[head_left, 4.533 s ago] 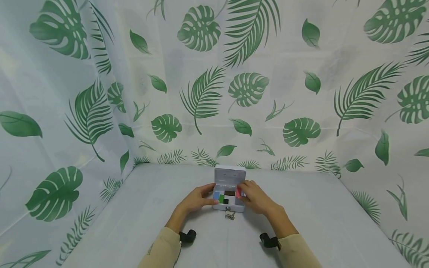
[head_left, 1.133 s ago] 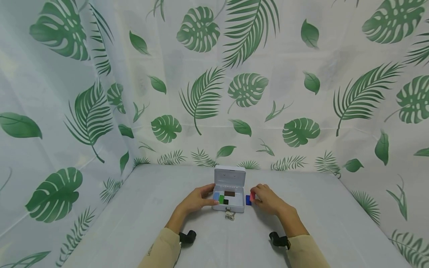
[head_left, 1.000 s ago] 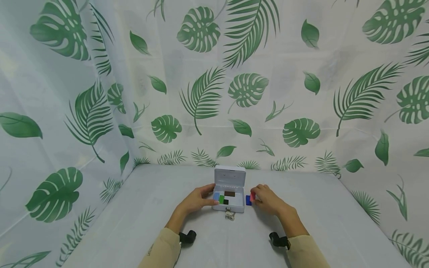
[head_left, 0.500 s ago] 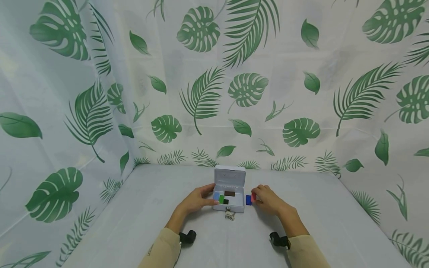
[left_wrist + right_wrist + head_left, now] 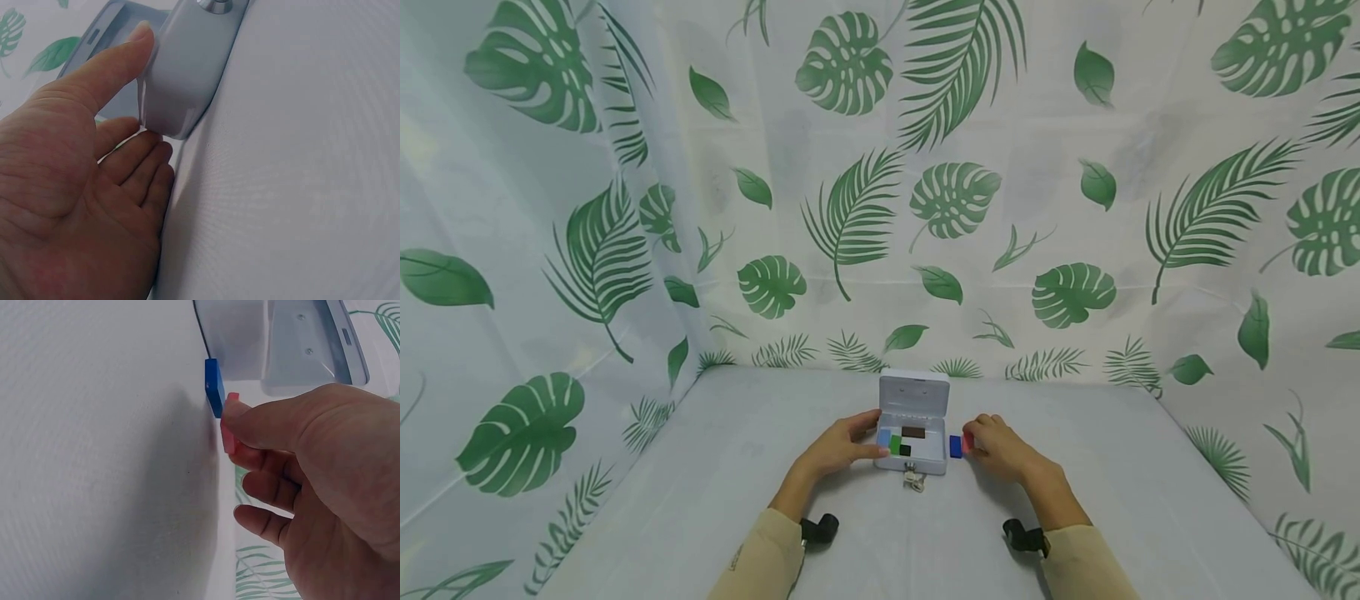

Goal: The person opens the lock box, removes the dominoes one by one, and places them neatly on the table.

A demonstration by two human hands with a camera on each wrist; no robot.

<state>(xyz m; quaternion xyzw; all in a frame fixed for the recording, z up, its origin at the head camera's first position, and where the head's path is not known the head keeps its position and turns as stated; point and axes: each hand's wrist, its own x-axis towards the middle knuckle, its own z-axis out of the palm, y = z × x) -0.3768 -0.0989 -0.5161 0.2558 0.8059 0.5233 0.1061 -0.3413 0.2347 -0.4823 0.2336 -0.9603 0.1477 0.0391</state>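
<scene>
A small white cash box stands with its lid raised. My left hand holds its left end, the thumb over the front rim and the fingers along the side; the left wrist view shows this hand against the box's corner. Inside lie a light blue block, a green block, a brown block and a black block. To the right of the box, my right hand pinches a red block between thumb and fingers. A dark blue block stands right beside it on the table.
Keys hang from the lock at the front of the box. The table has a white cover. Leaf-patterned cloth rises behind the table and at both sides.
My right hand has carried the red block out of the box's right end to the table beside the dark blue block, then shifted it slightly rightward. My left hand has stayed put.
</scene>
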